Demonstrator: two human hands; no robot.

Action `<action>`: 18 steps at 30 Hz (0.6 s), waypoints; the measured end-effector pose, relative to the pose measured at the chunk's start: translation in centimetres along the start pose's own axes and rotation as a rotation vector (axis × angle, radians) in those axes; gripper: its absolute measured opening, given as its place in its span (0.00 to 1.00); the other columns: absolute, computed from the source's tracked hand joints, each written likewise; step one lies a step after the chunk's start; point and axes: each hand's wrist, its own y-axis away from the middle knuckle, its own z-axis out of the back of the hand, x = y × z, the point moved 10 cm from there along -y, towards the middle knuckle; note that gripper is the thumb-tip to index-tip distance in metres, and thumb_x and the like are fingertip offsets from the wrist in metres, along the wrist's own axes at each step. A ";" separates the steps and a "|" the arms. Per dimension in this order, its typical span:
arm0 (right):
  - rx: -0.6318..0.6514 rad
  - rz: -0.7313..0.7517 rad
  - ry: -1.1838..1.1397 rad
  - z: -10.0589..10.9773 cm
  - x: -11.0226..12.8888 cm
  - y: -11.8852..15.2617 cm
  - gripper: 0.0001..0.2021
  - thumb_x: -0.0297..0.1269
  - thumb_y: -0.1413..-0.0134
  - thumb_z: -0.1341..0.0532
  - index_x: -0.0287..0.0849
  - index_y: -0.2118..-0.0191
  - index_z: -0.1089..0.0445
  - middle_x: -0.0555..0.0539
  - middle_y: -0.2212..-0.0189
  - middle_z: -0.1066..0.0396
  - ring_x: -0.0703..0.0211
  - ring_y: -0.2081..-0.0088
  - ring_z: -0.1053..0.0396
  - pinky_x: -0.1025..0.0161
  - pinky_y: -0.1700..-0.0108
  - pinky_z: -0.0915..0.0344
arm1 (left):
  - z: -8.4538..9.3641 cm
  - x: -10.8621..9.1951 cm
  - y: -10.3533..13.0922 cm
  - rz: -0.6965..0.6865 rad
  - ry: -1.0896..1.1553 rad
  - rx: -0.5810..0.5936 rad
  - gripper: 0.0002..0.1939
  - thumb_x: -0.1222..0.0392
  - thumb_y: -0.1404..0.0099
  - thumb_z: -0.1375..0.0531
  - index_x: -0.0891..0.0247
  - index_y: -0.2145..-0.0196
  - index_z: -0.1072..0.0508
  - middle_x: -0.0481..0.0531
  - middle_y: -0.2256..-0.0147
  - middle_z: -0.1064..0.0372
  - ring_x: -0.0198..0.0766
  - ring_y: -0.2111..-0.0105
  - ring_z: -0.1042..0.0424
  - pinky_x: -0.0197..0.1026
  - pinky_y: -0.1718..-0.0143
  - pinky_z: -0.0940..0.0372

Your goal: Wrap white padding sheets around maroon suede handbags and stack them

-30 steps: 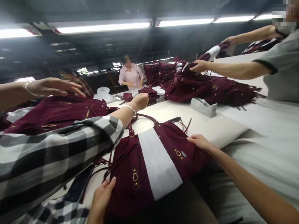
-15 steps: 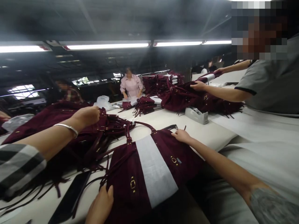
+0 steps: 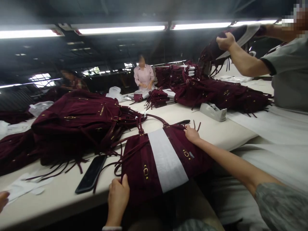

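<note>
A dark burgundy handbag (image 3: 150,171) with a wide white paper band (image 3: 167,162) around its middle lies at the table's front edge, its lower part over the edge. My left hand (image 3: 117,195) grips its near left side, thumb on top. My right hand (image 3: 192,134) pinches its far right corner, beside a strap end. Gold buckles and a small label show on the front. The looped handles lie away from me toward a pile of similar bags (image 3: 74,120). The fingers beneath the bag are hidden.
A black phone (image 3: 90,175) lies left of the bag. White paper scraps (image 3: 26,186) are near a co-worker's fingers (image 3: 3,199) at the left edge. A grey tape dispenser (image 3: 213,112) stands beyond my right hand. More bags (image 3: 223,96) lie behind it. Another co-worker (image 3: 143,75) stands across the table.
A co-worker's arm with a bracelet has withdrawn from the left pile to the left edge. The co-worker at right has raised a banded bag. My hands keep their hold on the handbag.
</note>
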 end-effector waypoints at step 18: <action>0.240 0.229 0.255 -0.1 3.7 3.7 0.31 0.44 0.35 0.48 0.25 0.34 0.47 0.28 0.32 0.56 0.41 0.33 0.52 0.49 0.36 0.48 | -6.0 2.9 2.6 0.229 0.955 0.443 0.32 0.34 0.39 0.45 0.62 0.50 0.27 0.61 0.50 0.27 0.57 0.49 0.28 0.57 0.52 0.29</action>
